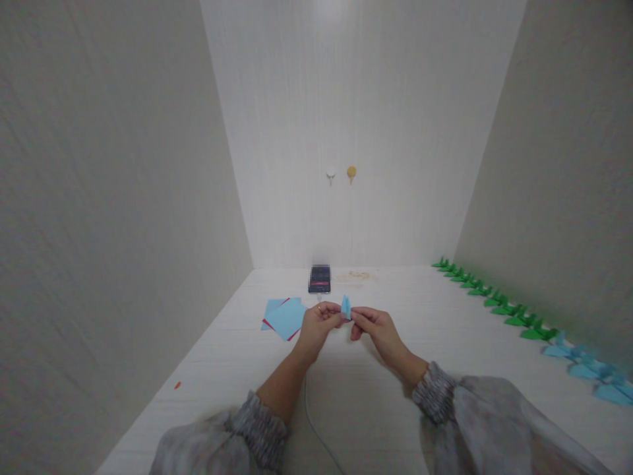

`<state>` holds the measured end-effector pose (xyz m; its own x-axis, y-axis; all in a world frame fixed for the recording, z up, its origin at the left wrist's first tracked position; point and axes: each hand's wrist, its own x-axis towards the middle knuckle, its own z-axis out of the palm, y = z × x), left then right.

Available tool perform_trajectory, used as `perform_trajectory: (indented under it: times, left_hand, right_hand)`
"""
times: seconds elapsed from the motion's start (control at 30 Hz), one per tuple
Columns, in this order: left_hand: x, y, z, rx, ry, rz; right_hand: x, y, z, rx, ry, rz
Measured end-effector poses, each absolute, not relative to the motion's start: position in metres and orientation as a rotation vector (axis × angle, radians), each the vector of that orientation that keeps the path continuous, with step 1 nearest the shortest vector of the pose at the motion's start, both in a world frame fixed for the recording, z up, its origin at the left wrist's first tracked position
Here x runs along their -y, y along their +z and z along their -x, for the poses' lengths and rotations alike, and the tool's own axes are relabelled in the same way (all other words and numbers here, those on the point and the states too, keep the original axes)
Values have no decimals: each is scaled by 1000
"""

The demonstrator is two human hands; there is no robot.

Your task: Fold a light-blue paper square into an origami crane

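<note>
Folded blue paper [346, 307]: held upright above the table [410, 297], between your two hands, with its narrow points upward. The opposed hold, one hand to each side, likely steadies so small a piece while leaving its upper part free and visible.

Grip, left hand [318, 323]: thumb and fingers drawn together, pinching the lower left side. Grip, right hand [378, 326]: thumb and forefinger closed to a narrow pinch at the lower right edge; the other fingers curl beneath (how firmly you press can't be told).

Loose blue sheets [287, 319], red edges showing underneath, lie just beside your left hand, presumably for easy reach. Phone [320, 280] lies beyond your hands, near the back wall. Green folded papers [502, 305] and light-blue folded papers [586, 366] form one line along the right wall, probably to leave the middle for handwork.
</note>
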<state>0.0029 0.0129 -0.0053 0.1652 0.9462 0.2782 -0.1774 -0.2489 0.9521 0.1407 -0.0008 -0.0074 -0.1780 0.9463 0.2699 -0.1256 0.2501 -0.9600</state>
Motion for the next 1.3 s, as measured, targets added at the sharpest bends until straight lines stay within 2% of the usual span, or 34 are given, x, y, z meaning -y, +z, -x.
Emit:
perform_trajectory:
  times: [0.47, 0.9, 1.3]
  left_hand:
    - [-16, -9, -3, -801, 1315, -1302]
    - [-18, -10, -3, -797, 1337, -1284]
    - [-17, -9, -2, -762, 1319, -1333]
  right_hand:
    - [-3, -11, -141, 1410, 1111, 892]
    - [0, -11, -141, 1336, 1262, 802]
    - [-2, -9, -140, 1355, 1155, 864]
